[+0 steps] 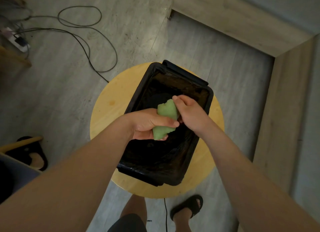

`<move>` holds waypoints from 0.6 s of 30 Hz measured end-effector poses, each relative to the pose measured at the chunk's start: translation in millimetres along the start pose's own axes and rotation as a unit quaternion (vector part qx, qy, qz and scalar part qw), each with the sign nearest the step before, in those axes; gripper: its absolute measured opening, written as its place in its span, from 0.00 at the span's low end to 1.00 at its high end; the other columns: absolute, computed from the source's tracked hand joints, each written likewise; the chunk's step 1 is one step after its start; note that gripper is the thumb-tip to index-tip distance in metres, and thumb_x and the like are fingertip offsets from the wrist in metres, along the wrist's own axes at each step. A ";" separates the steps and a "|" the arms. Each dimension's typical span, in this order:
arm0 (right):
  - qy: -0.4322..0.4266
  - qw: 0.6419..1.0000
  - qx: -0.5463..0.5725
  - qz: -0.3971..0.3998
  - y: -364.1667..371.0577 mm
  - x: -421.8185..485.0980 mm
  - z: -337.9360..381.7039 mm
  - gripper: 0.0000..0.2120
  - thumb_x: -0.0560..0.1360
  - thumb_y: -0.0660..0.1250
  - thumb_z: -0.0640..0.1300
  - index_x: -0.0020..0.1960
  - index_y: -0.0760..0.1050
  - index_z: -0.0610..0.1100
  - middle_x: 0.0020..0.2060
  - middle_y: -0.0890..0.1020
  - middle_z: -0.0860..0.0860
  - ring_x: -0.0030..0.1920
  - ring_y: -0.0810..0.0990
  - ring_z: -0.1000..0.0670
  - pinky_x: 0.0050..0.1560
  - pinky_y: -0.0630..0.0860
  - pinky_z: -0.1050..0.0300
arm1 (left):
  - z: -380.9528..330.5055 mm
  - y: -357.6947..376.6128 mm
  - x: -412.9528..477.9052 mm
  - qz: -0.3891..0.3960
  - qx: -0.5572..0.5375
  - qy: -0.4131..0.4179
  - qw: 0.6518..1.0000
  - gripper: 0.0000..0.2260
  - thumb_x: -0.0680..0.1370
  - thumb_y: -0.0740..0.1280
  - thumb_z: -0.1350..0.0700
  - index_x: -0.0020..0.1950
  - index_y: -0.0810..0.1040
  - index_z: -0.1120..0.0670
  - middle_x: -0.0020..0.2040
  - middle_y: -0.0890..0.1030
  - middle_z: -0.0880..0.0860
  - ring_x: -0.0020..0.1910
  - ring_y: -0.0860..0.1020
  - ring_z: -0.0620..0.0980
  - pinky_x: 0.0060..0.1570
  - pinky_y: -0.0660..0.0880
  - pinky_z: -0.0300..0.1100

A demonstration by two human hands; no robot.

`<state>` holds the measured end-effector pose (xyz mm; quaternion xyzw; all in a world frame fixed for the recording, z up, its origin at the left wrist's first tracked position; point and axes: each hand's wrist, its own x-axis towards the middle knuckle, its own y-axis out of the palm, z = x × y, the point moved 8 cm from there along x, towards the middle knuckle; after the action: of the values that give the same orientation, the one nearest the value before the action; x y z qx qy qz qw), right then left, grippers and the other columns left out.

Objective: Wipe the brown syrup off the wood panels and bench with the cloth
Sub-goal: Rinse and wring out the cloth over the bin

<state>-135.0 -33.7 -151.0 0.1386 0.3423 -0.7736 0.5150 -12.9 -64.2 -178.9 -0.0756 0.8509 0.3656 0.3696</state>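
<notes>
Over black tub (210,100) on round bench (103,114): left hand (147,125) fingers (163,138) curl tight round green cloth (167,113); right hand (191,115) grips cloth top.

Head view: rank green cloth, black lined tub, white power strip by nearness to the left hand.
1. Green cloth, in the left hand's grip.
2. Black lined tub, directly beneath.
3. White power strip, far left on floor.
</notes>
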 end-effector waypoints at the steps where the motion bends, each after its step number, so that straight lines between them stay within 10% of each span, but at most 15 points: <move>1: -0.048 0.998 -0.026 0.014 -4.7 -2.5 6.6 0.10 0.86 0.59 0.48 0.61 0.78 0.47 0.50 0.81 0.53 0.47 0.80 0.57 0.52 0.77 0.54 | -1.1 -3.2 -1.1 -0.009 0.004 -0.003 1.000 0.12 0.78 0.74 0.62 0.60 0.80 0.57 0.48 0.79 0.53 0.46 0.79 0.48 0.50 0.80 0.46; 4: -0.177 0.970 -0.142 0.094 -6.4 -17.0 22.6 0.32 0.76 0.64 0.33 0.75 0.67 0.56 0.70 0.71 0.57 0.69 0.71 0.61 0.66 0.71 0.62 | -2.4 -14.2 -2.1 -0.041 -0.033 -0.019 0.998 0.15 0.78 0.70 0.66 0.64 0.75 0.63 0.56 0.79 0.59 0.55 0.83 0.55 0.52 0.83 0.52; 8: -0.345 0.839 -0.396 0.146 7.5 -33.8 37.2 0.49 0.69 0.70 0.38 0.84 0.51 0.53 0.81 0.58 0.53 0.80 0.58 0.49 0.77 0.61 0.55 | -10.5 -2.8 -7.9 0.013 0.070 -0.039 0.997 0.07 0.80 0.69 0.65 0.56 0.75 0.61 0.43 0.79 0.55 0.35 0.77 0.46 0.28 0.72 0.34; 13: -0.368 0.791 -0.479 0.100 17.0 -25.1 30.6 0.39 0.73 0.75 0.50 0.79 0.63 0.42 0.59 0.71 0.45 0.56 0.73 0.46 0.54 0.72 0.57 | -15.9 20.2 -7.8 0.062 0.141 -0.035 0.987 0.04 0.79 0.70 0.67 0.49 0.78 0.59 0.36 0.77 0.50 0.33 0.71 0.44 0.30 0.67 0.34; 18: -0.302 0.791 -0.529 0.055 22.1 -18.2 30.9 0.12 0.76 0.71 0.46 0.55 0.74 0.41 0.47 0.77 0.45 0.46 0.80 0.41 0.37 0.70 0.52 | -14.0 2.2 -2.4 -0.075 0.286 -0.004 0.955 0.10 0.74 0.73 0.65 0.43 0.72 0.58 0.32 0.71 0.52 0.26 0.68 0.47 0.27 0.65 0.39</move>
<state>-103.2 -46.9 -126.8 -0.3774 0.5174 -0.4445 0.6264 -20.0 -72.5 -169.6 -0.0290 0.9102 0.0789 0.4056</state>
